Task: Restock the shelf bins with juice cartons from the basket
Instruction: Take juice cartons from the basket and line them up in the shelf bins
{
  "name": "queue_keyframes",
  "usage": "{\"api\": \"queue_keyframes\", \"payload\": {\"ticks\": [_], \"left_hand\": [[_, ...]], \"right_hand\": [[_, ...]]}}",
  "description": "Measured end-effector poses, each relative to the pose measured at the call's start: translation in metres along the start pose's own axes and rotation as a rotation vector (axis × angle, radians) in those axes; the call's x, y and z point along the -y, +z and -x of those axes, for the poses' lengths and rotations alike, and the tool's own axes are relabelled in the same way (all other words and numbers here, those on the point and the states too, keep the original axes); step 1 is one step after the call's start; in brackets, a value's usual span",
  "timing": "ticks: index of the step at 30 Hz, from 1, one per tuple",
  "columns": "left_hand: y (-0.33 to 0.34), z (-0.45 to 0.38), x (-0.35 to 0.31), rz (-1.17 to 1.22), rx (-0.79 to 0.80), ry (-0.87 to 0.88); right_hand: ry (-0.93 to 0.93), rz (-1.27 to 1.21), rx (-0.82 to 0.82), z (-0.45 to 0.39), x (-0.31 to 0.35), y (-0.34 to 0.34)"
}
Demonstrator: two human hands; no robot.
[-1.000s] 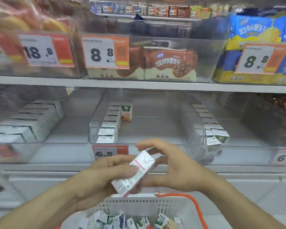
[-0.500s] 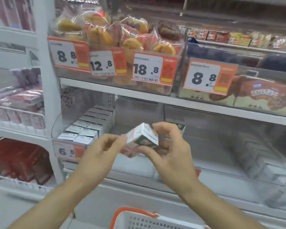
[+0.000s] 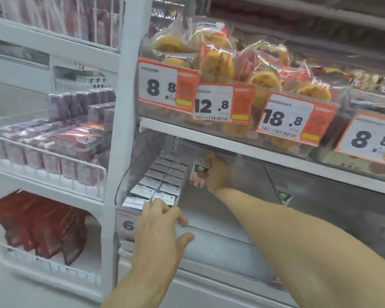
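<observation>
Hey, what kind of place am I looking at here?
Most likely a grocery or convenience store aisle: orange price tags on the shelf, bagged pastries, and the right hand shelving a juice carton.

Goods and price tags around the shelving

Bagged yellow pastries point(image 3: 218, 63) lay heaped in a clear bin on the upper shelf, with orange-and-white price tags fixed along its front: an 8.8 tag point(image 3: 165, 85), a 12.8 tag point(image 3: 222, 104), an 18.8 tag point(image 3: 293, 118) and a second 8.8 tag point(image 3: 371, 138) farther right. A white upright post point(image 3: 125, 107) split the shelving. Left of it, purple-and-red boxes point(image 3: 53, 143) stood packed behind a wire rail point(image 3: 49, 152), and dark red packets point(image 3: 38, 225) filled the shelf below.
</observation>
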State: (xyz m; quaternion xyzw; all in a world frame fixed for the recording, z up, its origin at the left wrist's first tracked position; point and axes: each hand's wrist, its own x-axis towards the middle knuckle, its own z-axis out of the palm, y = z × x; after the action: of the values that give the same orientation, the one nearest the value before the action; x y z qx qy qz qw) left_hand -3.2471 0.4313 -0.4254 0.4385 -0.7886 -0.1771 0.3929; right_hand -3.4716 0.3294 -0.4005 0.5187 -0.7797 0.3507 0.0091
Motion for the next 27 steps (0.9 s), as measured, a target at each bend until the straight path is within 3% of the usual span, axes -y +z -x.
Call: {"api": "queue_keyframes", "payload": {"ticks": [5,10,14,18,22,24,27], "left_hand": [[0.000,-0.005,-0.006,-0.063,0.075,-0.049],[0.002,-0.003,-0.007,-0.062,0.043,-0.050],[0.000,0.002,-0.014,-0.131,0.039,-0.005],[0.002,0.011,-0.028,-0.150,0.004,0.104],[0.008,0.015,-0.051,-0.028,-0.072,0.270],[0.016,0.022,-0.071,0.095,0.017,0.283],[0.043,0.047,-0.102,0.163,0.380,0.237]], "right_hand": [[0.032,0.094,0.060,-0.015,-0.006,0.026],[0.026,0.082,0.056,-0.002,-0.002,0.012],[-0.199,0.186,0.066,0.042,0.024,-0.043],[-0.479,0.011,-0.032,0.129,0.025,-0.110],[-0.537,0.012,-0.086,0.221,-0.014,-0.159],[-0.456,0.029,-0.082,0.264,-0.052,-0.168],[-0.233,0.059,0.031,0.315,-0.118,-0.166]]}}
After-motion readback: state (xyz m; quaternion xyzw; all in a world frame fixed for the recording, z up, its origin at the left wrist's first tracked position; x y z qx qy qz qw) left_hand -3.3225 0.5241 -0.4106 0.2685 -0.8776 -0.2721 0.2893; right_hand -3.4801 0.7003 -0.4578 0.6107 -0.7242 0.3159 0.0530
